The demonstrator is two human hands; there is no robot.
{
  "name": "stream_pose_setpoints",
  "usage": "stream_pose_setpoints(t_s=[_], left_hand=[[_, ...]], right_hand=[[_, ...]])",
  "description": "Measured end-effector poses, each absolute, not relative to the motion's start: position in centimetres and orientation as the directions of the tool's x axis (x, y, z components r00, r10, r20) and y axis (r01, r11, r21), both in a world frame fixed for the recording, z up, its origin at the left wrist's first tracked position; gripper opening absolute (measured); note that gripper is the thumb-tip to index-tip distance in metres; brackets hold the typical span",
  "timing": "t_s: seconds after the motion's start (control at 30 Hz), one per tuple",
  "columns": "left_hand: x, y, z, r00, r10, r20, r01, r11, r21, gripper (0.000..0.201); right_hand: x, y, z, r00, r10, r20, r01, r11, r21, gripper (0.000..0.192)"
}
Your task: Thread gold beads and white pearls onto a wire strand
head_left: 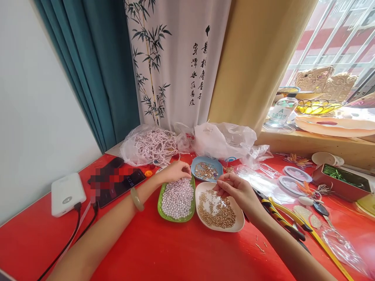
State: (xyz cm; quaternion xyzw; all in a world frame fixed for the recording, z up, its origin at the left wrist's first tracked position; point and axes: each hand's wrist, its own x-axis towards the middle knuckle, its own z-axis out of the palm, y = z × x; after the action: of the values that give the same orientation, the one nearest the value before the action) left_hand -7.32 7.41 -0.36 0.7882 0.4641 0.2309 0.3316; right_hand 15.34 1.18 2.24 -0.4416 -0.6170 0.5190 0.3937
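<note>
Pink-white beads (177, 201) lie just under the left hand (177, 171), whose fingers are bent and kept narrow, pointing down at the far end of the heap. Whether a bead is between these fingertips, I cannot tell. The right hand (234, 185) is beside it, over the far edge of a cream plate (239, 212); its thumb and first finger come near to each other, but what they hold, if anything, is too small to see.

The pink-white beads fill a green tray (159, 210), which stands close to the cream plate. On this plate small gold beads (218, 218) are spread mostly along the near side. Behind, between the two hands, is a blue plate (195, 166) with mixed beads (206, 170). On the left wrist there is a pale bangle (137, 199).

Further away, a clear bag (129, 146) holds many pink bead strands (155, 144), and to the right of it rests a crumpled white bag (225, 136). Near the right forearm lie pliers (279, 218) with yellow and black handles, and beyond them two flat spools (293, 185). At the left side are a phone (123, 189) and a white power bank (67, 195) with a cable plugged in. All this is on a red table (146, 249). At the back hangs a white curtain (175, 58) printed with bamboo, between a teal curtain (108, 70) and a yellow one.
</note>
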Motion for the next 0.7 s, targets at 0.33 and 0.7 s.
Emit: stream_pose_setpoints(t_s=[0.33, 0.7], left_hand=[[-3.5, 4.1, 1.5, 0.436, 0.889, -0.142, -0.16, 0.232, 0.959, 0.025], [-2.5, 3.4, 1.3, 0.469, 0.871, -0.145, -0.254, 0.291, 0.922, 0.024]], right_hand=[[14.5, 0.5, 2.3, -0.334, 0.942, -0.015, 0.162, 0.042, -0.986, 0.012], [14.0, -0.6, 3.2, -0.335, 0.941, -0.052, 0.129, -0.009, -0.992, 0.008]])
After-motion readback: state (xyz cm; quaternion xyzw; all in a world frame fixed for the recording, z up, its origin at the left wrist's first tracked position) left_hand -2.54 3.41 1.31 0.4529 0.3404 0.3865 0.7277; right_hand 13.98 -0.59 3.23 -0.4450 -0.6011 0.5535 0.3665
